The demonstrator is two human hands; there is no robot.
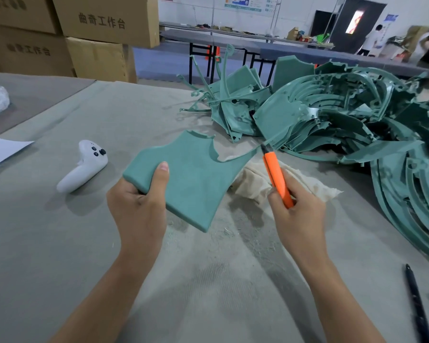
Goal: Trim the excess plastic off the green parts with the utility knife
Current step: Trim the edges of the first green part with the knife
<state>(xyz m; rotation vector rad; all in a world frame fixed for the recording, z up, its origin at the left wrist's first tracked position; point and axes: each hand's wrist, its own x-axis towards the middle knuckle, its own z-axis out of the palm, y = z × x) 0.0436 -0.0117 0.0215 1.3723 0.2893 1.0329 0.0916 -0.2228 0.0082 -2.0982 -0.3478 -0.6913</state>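
While two bare arms reach over a grey felt-covered surface (208, 288), the left grip (136, 206) clasps a flat green plastic part (196, 179) by its near left corner. The thumb presses on the top face and the fingers curl beneath, holding the piece raised and tilted above the surface. The right grip (297, 214) is wrapped round the lower end of an orange utility knife (276, 177). Its dark tip meets the thin pointed corner at the part's far right edge, beside a jagged notch.

Under the knife lies a crumpled cream cloth (255, 186), and pale plastic shavings (223, 233) dust the surface below the held part. A large heap of green moulded parts (332, 120), curved rims and flat panels tangled together, fills the far right of the surface.

To the left rest a white handheld controller (84, 167) and the corner of a white paper sheet (3, 149). A slim black pen-like tool (416, 303) lies at the near right edge. Brown cardboard boxes (97, 33) with printed characters are stacked at the far left.
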